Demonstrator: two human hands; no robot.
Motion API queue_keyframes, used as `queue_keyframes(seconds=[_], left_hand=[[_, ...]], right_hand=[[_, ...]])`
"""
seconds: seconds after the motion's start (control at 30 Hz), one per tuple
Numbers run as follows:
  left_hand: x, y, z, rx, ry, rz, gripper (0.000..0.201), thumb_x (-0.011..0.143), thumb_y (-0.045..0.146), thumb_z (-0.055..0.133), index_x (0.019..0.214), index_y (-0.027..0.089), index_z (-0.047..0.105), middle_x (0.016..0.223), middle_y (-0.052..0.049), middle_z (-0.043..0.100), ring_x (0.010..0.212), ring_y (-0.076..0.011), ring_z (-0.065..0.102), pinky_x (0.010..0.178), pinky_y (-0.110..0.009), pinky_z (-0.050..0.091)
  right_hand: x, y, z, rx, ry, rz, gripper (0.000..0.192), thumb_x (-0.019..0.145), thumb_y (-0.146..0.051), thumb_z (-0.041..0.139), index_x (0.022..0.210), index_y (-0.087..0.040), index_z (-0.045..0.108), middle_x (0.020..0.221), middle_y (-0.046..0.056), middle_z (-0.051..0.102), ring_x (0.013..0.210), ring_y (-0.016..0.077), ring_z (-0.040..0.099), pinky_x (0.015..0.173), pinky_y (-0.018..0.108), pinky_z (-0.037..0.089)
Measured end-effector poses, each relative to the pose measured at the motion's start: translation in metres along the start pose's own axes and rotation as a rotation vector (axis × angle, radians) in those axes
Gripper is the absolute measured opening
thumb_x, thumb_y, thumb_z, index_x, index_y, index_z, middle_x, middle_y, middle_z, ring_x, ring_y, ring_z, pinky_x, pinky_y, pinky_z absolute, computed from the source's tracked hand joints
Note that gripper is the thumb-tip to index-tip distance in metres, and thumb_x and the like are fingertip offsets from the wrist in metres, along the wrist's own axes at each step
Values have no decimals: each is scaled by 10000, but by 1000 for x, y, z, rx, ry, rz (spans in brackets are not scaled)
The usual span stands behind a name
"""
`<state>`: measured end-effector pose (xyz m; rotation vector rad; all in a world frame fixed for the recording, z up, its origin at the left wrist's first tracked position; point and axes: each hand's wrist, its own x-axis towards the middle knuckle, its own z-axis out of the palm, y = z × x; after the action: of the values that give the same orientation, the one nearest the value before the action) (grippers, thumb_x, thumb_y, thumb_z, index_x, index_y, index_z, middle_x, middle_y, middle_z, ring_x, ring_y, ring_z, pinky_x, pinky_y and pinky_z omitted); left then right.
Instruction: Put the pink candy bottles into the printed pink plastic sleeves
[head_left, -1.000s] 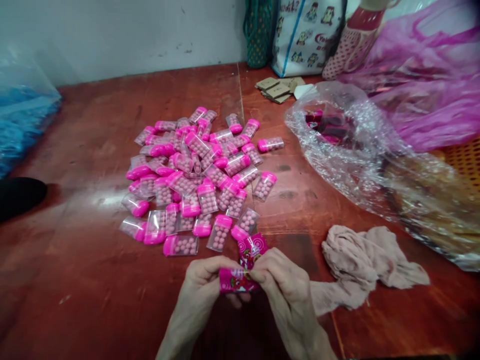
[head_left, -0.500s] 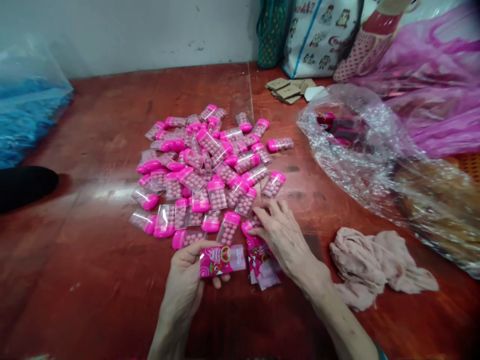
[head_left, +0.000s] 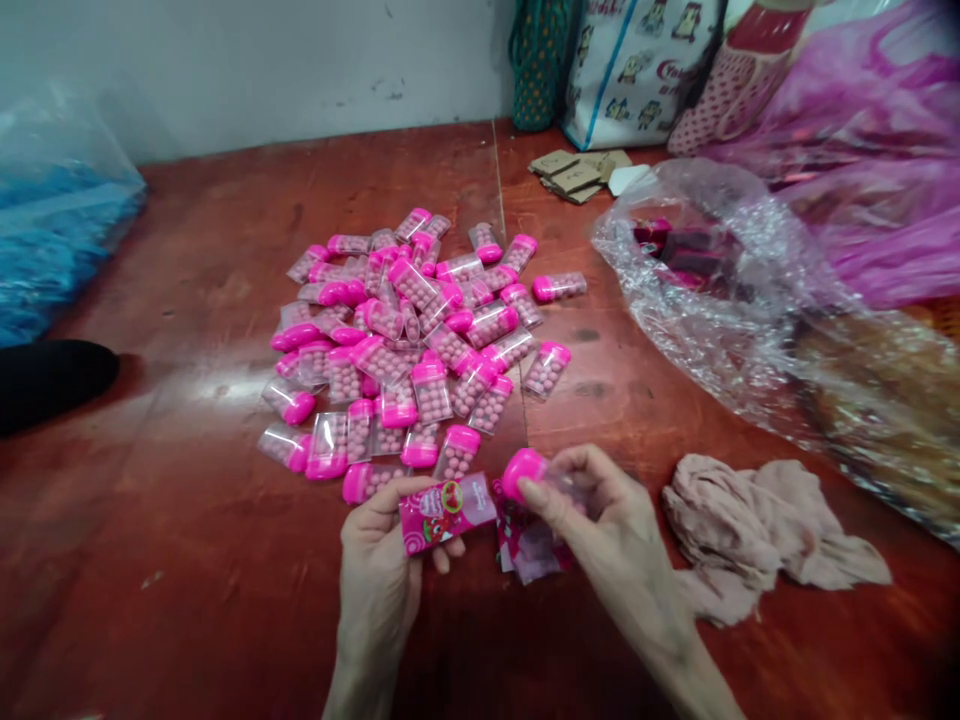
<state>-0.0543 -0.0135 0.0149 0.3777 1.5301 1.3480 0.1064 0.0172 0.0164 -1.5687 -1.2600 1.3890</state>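
My left hand (head_left: pixel 379 570) holds a pink printed sleeve wrapper (head_left: pixel 444 512) flat between thumb and fingers. My right hand (head_left: pixel 607 525) pinches a clear candy container with a pink cap (head_left: pixel 525 471) lifted just above the table, right of the wrapper. Under my right hand lies a small stack of more pink wrappers (head_left: pixel 529 540). A pile of several clear candy containers with pink caps (head_left: pixel 412 340) is spread on the red wooden table (head_left: pixel 187 500) just beyond both hands.
A crumpled beige cloth (head_left: pixel 757 530) lies right of my right hand. A clear plastic bag (head_left: pixel 735 300) and pink plastic bags (head_left: pixel 862 180) fill the right side. A blue plastic bag (head_left: pixel 52 230) and a dark object (head_left: pixel 45 380) sit at the left; cardboard pieces (head_left: pixel 577 175) lie at the back.
My hands separated. The right hand reached to the pile's near edge, picked up one container and lifted it toward the wrapper, which stayed in my left hand.
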Motion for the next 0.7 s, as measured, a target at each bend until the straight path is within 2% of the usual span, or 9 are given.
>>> queue_keyframes(seconds=[0.07, 0.13, 0.33, 0.47, 0.57, 0.7], left_hand=[[-3, 0, 4, 24, 15, 30, 162, 564, 89, 638, 708, 160, 656, 447, -5, 636, 341, -130, 554, 304, -162, 391], [-5, 0, 6, 51, 16, 48, 164, 571, 87, 642, 712, 169, 663, 452, 7, 637, 349, -128, 557, 316, -165, 399], [-2, -1, 7, 95, -96, 34, 152, 572, 90, 646, 685, 179, 694, 466, 6, 646, 340, -137, 545, 304, -187, 399], [-1, -2, 11, 129, -132, -3, 146, 565, 81, 652, 657, 180, 708, 470, 15, 643, 316, -107, 497, 299, -182, 398], [-1, 0, 16, 142, -163, -62, 122, 564, 92, 654, 634, 175, 709, 458, 19, 626, 311, -98, 480, 289, -175, 391], [-1, 1, 19, 140, -187, -101, 103, 576, 102, 658, 624, 176, 711, 448, 25, 612, 308, -81, 458, 301, -166, 389]], right_hand=[[-8, -1, 3, 98, -72, 59, 275, 745, -439, 649, 743, -195, 522, 582, -41, 534, 483, 93, 459, 429, 188, 372], [-11, 0, 4, 173, -87, 91, 275, 737, -429, 658, 735, -189, 522, 572, -40, 533, 477, 88, 456, 430, 185, 375], [-5, 8, -7, 268, -214, 125, 276, 713, -407, 694, 750, -168, 561, 602, -40, 531, 516, 81, 460, 464, 180, 384], [-2, 15, -19, 255, -363, 114, 232, 720, -354, 702, 857, -176, 645, 692, -19, 593, 591, 104, 528, 538, 203, 441], [0, 19, -25, 351, -488, 123, 272, 733, -309, 699, 986, -219, 659, 765, -13, 632, 655, 123, 578, 632, 245, 485], [0, 24, -26, 430, -535, 168, 289, 748, -272, 689, 1033, -233, 668, 817, -4, 667, 700, 129, 608, 697, 269, 504]])
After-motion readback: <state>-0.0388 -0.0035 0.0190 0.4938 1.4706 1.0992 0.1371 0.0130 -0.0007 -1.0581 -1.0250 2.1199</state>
